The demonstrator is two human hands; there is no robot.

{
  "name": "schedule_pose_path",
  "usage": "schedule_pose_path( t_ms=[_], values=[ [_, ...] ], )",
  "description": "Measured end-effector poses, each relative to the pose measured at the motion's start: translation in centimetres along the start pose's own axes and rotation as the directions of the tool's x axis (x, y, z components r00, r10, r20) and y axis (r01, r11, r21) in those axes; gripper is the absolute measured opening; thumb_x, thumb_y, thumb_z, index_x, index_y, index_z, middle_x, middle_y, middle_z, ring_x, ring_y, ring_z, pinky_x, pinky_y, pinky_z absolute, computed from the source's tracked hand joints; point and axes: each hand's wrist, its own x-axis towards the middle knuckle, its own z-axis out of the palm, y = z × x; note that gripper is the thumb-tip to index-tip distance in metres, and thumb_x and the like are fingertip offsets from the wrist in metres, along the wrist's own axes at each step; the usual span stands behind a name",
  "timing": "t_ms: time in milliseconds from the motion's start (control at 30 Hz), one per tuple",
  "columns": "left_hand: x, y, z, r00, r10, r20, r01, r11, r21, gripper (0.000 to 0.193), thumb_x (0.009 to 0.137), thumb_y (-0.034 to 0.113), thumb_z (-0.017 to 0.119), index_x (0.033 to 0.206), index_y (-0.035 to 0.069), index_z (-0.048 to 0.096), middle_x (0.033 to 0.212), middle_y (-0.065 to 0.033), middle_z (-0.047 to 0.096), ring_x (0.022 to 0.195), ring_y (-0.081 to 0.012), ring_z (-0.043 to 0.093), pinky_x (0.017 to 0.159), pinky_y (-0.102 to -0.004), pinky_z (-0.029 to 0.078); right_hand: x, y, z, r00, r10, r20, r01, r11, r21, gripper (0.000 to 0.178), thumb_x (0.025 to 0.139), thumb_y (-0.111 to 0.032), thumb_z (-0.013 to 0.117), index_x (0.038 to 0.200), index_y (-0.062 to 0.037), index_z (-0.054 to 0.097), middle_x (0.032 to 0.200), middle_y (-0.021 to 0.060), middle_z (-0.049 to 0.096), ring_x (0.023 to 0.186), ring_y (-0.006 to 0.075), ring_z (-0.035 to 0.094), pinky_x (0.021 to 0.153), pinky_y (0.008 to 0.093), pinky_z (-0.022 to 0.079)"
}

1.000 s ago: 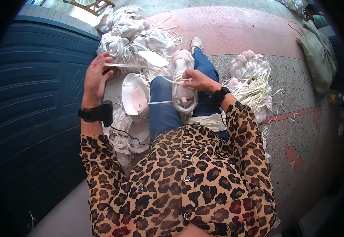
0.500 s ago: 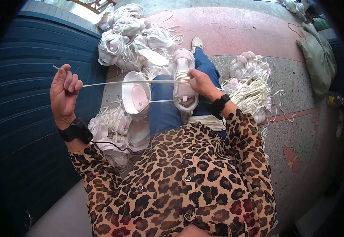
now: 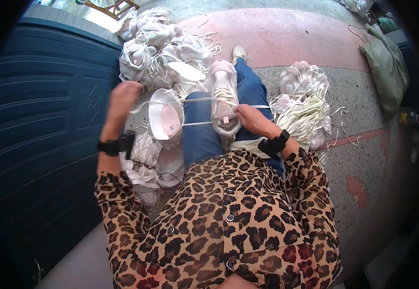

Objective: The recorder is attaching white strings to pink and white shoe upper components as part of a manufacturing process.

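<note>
A pale pink and white sneaker point(image 3: 225, 82) rests lengthwise between my thighs, its toe pointing away from me. My right hand point(image 3: 254, 119) is closed at the sneaker's right side, fingertips pinched on a white shoelace at the lacing. Slack shoelace point(image 3: 201, 99) runs left from the sneaker across my thigh and curves down beside my left hand point(image 3: 123, 101). That hand is raised in front of the dark door and smeared by motion, so its grip is unclear. A second lace strand crosses my left thigh lower down. Left of that thigh sits a white shoe piece with a pink insole point(image 3: 170, 120).
White and pink shoe uppers point(image 3: 159, 38) with trailing laces are heaped at the far left. More shoe pieces point(image 3: 139, 161) lie by my left hip. On the right are stacked uppers point(image 3: 306, 79) and cream laces point(image 3: 306, 118). A blue door point(image 3: 50, 111) and an olive sack point(image 3: 386, 72) flank me.
My left hand has swung right and inward, and the taut shoelace has gone slack. My right hand has moved slightly down and right; lace now shows over my right thigh.
</note>
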Motion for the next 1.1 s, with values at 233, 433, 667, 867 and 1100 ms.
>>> schedule_pose_path(
  t_ms=[233, 433, 667, 867, 1100],
  values=[
    [-2.4, -2.3, 19.6, 0.890, -0.082, 0.449, 0.191, 0.960, -0.203, 0.021, 0.096, 0.019, 0.057, 0.098, 0.002, 0.070, 0.077, -0.0075, 0.068, 0.070, -0.0182, 0.064, 0.064, -0.0324, 0.052, 0.6, 0.5, -0.6, 0.997, -0.056, -0.045, 0.045, 0.973, -0.227, 0.015, 0.086, -0.010, 0.058, 0.093, 0.0018, 0.064, 0.103, 0.0239, 0.064, 0.102, 0.0411, 0.061, 0.089, 0.0452, 0.049],
    [-2.7, -1.2, 22.7, 0.989, 0.033, 0.142, -0.077, 0.944, 0.322, 0.022, 0.094, 0.021, 0.054, 0.093, 0.005, 0.069, 0.084, -0.0275, 0.067, 0.079, -0.0478, 0.064, 0.073, -0.0557, 0.051, 2.1, 1.2, 0.6, 0.943, -0.127, -0.307, -0.007, 0.916, -0.401, 0.014, 0.083, -0.011, 0.061, 0.092, -0.0016, 0.067, 0.119, 0.0197, 0.063, 0.122, 0.0367, 0.054, 0.102, 0.0472, 0.042],
    [-2.5, 0.0, 23.1, 0.984, 0.082, 0.158, -0.146, 0.882, 0.447, 0.016, 0.088, 0.013, 0.052, 0.082, 0.005, 0.066, 0.084, -0.0164, 0.068, 0.086, -0.0381, 0.063, 0.074, -0.0535, 0.045, 2.4, 0.7, 1.5, 0.955, -0.034, -0.296, -0.124, 0.857, -0.500, 0.014, 0.083, -0.012, 0.061, 0.091, -0.0037, 0.070, 0.120, 0.0160, 0.063, 0.122, 0.0334, 0.053, 0.099, 0.0463, 0.042],
    [-2.4, -0.2, 23.3, 0.964, 0.199, 0.173, -0.260, 0.837, 0.481, 0.013, 0.085, 0.010, 0.053, 0.081, 0.005, 0.065, 0.083, -0.0153, 0.067, 0.083, -0.0369, 0.062, 0.073, -0.0517, 0.043, 2.5, 0.3, 1.6, 0.967, -0.112, -0.227, -0.042, 0.813, -0.581, 0.014, 0.082, -0.014, 0.063, 0.090, -0.0058, 0.071, 0.113, 0.0107, 0.064, 0.115, 0.0300, 0.056, 0.092, 0.0436, 0.043],
    [-2.0, -0.4, 22.9, 0.882, 0.380, 0.280, -0.472, 0.711, 0.522, 0.008, 0.083, 0.011, 0.057, 0.081, 0.008, 0.064, 0.078, -0.0103, 0.065, 0.082, -0.0313, 0.060, 0.075, -0.0460, 0.042, 2.6, -0.5, 1.6, 0.925, -0.116, -0.363, -0.102, 0.843, -0.529, 0.011, 0.080, -0.020, 0.065, 0.083, -0.0108, 0.070, 0.091, 0.0058, 0.061, 0.098, 0.0262, 0.057, 0.082, 0.0423, 0.042]
  ],
)
